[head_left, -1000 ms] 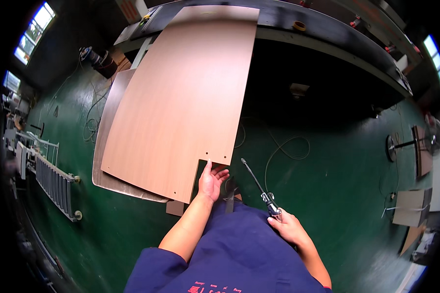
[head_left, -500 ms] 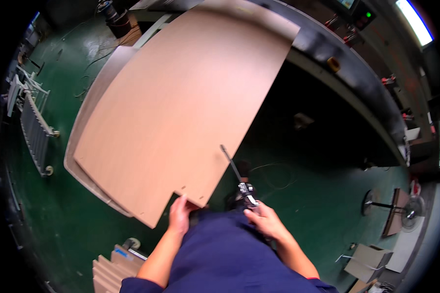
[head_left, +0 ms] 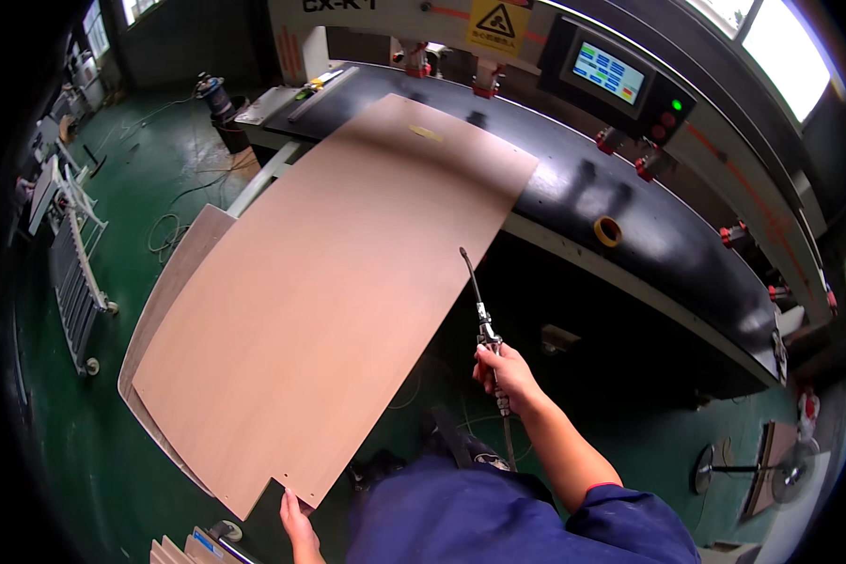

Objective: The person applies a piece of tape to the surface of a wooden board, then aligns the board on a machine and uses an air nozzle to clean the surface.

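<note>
A large light-brown wooden panel [head_left: 329, 273] with a curved left edge and a notched near corner lies with its far end on a black machine table [head_left: 555, 179]. My left hand [head_left: 298, 526] holds the panel's near edge beside the notch, thumb on top and the other fingers partly hidden below. In my right hand [head_left: 508, 374] is an air blow gun [head_left: 485, 322] with a long thin nozzle, held beside the panel's right edge. The nozzle tip appears over the panel. From the gun's lower end a hose [head_left: 508, 442] hangs down.
Under the first panel a second panel [head_left: 174, 273] shows along its left edge. On the table lies a yellow tape roll [head_left: 608, 231]. Above it a machine beam carries a control screen [head_left: 607, 73]. A wheeled rack [head_left: 77, 282] stands left, a fan [head_left: 791, 468] right, stacked boards [head_left: 183, 549] below.
The view has tilted up, showing more of the machine. My right hand has moved forward with the blow gun, away from my body. My left hand stays at the panel's notch.
</note>
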A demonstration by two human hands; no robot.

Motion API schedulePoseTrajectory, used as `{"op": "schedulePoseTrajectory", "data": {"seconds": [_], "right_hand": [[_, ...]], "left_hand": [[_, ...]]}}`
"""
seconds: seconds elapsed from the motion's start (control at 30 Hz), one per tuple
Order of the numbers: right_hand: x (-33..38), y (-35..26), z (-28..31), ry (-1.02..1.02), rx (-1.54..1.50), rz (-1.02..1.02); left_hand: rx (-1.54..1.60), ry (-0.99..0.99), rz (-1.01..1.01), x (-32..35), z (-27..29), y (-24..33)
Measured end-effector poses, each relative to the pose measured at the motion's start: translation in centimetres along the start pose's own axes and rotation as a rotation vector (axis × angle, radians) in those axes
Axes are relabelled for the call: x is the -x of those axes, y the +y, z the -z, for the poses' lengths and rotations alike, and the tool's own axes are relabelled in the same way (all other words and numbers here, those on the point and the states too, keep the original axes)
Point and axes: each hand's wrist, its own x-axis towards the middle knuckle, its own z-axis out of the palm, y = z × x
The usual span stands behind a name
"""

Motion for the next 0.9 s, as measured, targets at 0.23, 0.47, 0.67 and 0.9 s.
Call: {"op": "schedulePoseTrajectory", "data": {"seconds": [0.23, 0.47, 0.67, 0.9], "right_hand": [[-3.7, -0.2, -1.2, -0.106, -0.266, -0.106], [-4.4, 0.6, -2.1, -0.040, -0.098, -0.031], [-2.4, -2.8, -1.2, 0.043, -0.050, -0.004], [-4.5, -4.2, 3.0, 0.123, -0.060, -0.015]], "left_hand": [[0.153, 0.052, 0.061, 4.7, -1.3, -2.5], [0.118, -0.050, 0.141, 5.5, -1.7, -4.5], [-0.297, -0.447, -0.046, 0.6, -5.9, -7.3], [-0.198, -0.630, 0.104, 0.1, -13.6, -2.3]]}}
